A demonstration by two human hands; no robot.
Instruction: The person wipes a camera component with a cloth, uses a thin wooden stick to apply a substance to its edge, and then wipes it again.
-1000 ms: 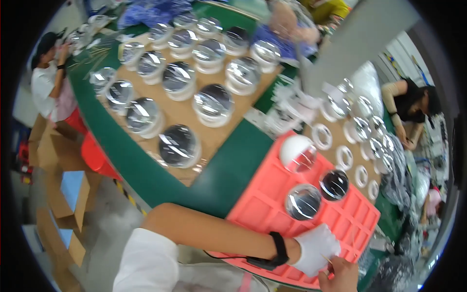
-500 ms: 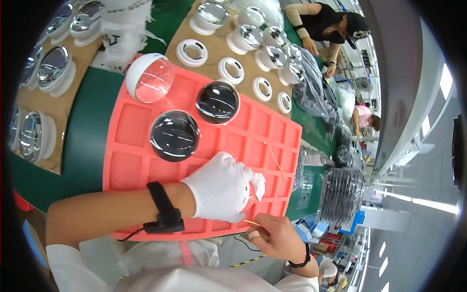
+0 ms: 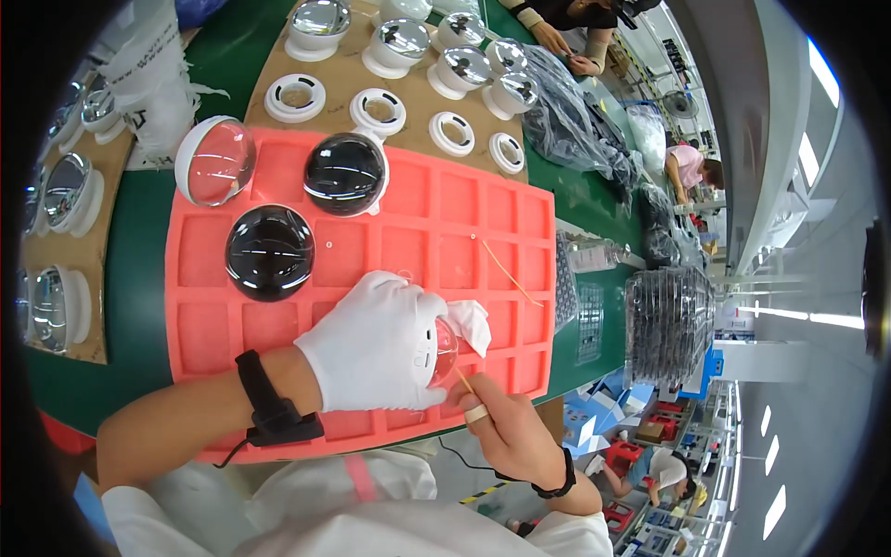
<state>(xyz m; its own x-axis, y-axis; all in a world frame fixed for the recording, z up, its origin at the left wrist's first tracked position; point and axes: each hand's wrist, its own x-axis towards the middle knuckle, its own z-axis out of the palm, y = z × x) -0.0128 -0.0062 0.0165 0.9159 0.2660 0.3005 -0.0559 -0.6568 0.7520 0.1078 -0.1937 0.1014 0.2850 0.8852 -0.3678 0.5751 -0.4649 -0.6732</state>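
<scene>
Over pink tray (image 3: 404, 218) | left fingers (image 3: 415, 304) — curled round clear dome (image 3: 445, 355) | right fingers (image 3: 488, 395) — pinching stick (image 3: 463, 378)

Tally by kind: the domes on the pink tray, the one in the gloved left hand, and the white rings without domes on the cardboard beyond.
Black domes: 2
Clear domes: 2, one at the tray's far left corner, one in the left hand
White rings: 4
Total: 8
</scene>
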